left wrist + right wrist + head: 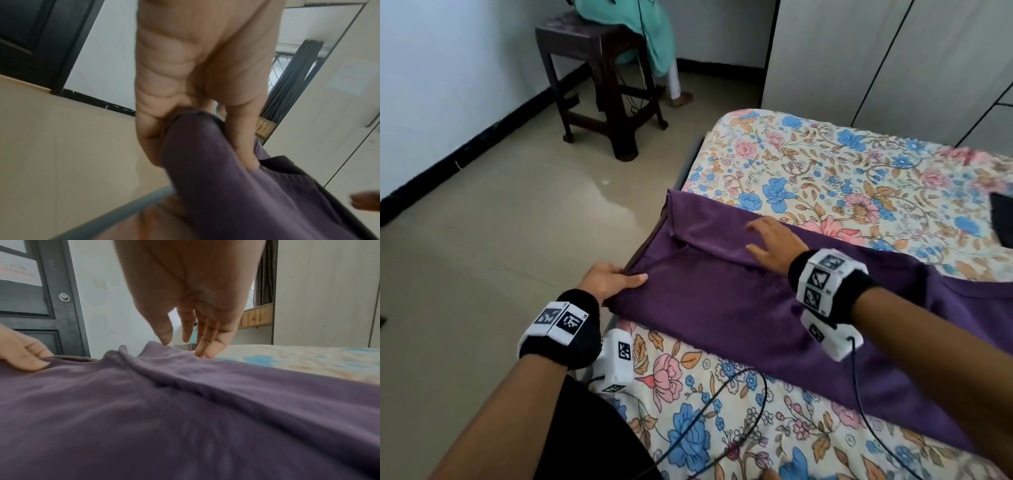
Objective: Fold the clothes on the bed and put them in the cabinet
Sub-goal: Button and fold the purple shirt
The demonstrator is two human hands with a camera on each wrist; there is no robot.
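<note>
A purple garment (739, 308) lies spread across the floral bed (825, 164), its left end hanging over the bed's edge. My left hand (616, 277) grips that left edge, thumb on top and fingers curled beneath; the left wrist view shows the purple cloth (226, 178) pinched in the hand (195, 129). My right hand (770, 243) lies flat with spread fingers on a folded-over flap near the garment's upper edge. In the right wrist view its straight fingers (205, 340) touch the purple cloth (185, 402) by a raised crease.
A dark wooden stool (599, 82) stands on the tiled floor at the back left, with a person in teal clothing (650, 31) beside it. White cabinet doors (893, 58) rise behind the bed. A dark item (1001, 219) lies at the bed's right edge. Cables (726, 421) trail over the sheet.
</note>
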